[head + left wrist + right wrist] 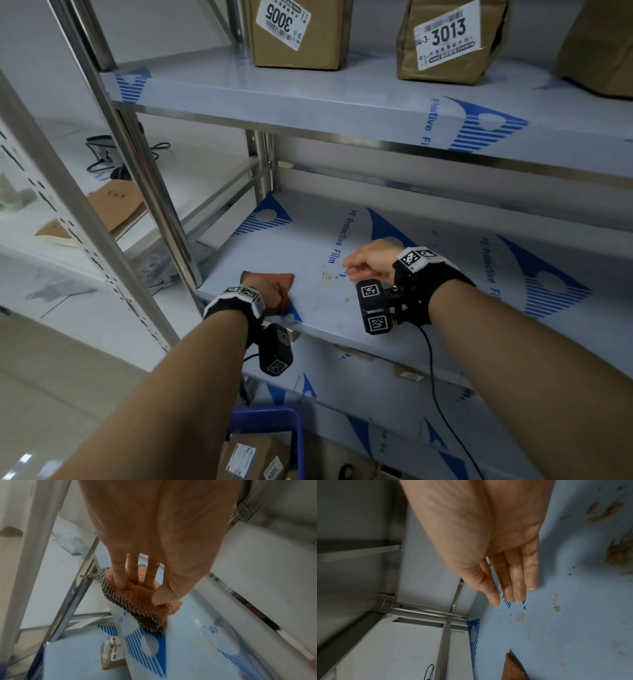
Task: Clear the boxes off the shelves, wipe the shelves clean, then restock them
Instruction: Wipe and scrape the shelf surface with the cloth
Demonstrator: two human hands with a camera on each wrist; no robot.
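An orange-brown cloth (285,279) (142,601) lies at the front left corner of the middle shelf (428,301) (197,642). My left hand (267,291) (149,584) presses on it with straight fingers and the thumb tip. My right hand (368,262) (510,585) hovers over the shelf's middle, fingers straight and together, holding nothing. Brown stains (327,275) (618,555) mark the blue-printed film of the shelf (556,642); a corner of the cloth (513,669) shows in the right wrist view. Boxes labelled 3005 (298,34) and 3013 (448,41) stand on the shelf above.
A third box (599,48) sits at the upper shelf's right end. A blue basket (267,416) holding labelled boxes (250,459) (111,654) stands below. A steel upright (150,192) rises left of the cloth. Another rack with cardboard and cables lies to the left.
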